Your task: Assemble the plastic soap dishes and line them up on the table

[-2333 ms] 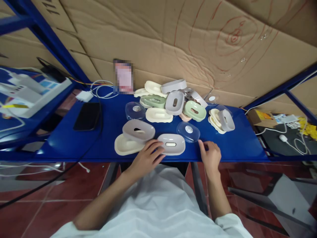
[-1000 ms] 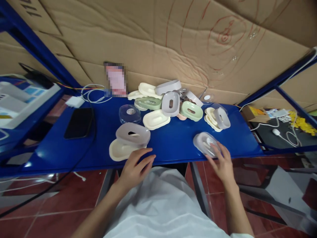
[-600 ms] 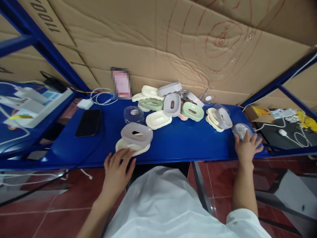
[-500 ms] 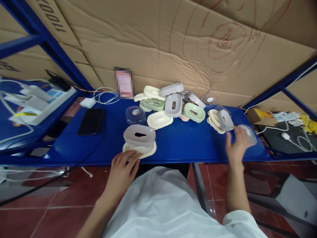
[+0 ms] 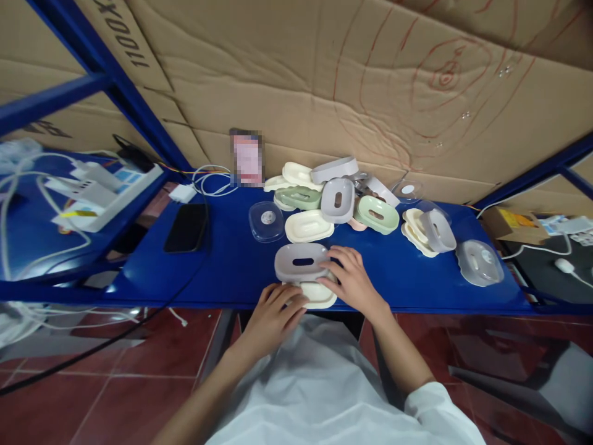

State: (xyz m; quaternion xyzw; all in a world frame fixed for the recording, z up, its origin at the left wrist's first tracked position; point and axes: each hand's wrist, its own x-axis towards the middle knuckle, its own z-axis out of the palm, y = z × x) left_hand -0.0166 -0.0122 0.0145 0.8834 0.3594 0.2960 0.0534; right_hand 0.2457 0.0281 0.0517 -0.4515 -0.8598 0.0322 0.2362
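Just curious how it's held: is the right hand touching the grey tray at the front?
Touching. The head view shows the right hand lying against the right end of the grey tray, no gap between them.

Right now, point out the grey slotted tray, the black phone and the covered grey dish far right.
grey slotted tray (image 5: pixel 288 266): head view, top face left of the slot.
black phone (image 5: pixel 186 227): head view, middle of its dark face.
covered grey dish (image 5: pixel 479 264): head view, centre of its clear lid.
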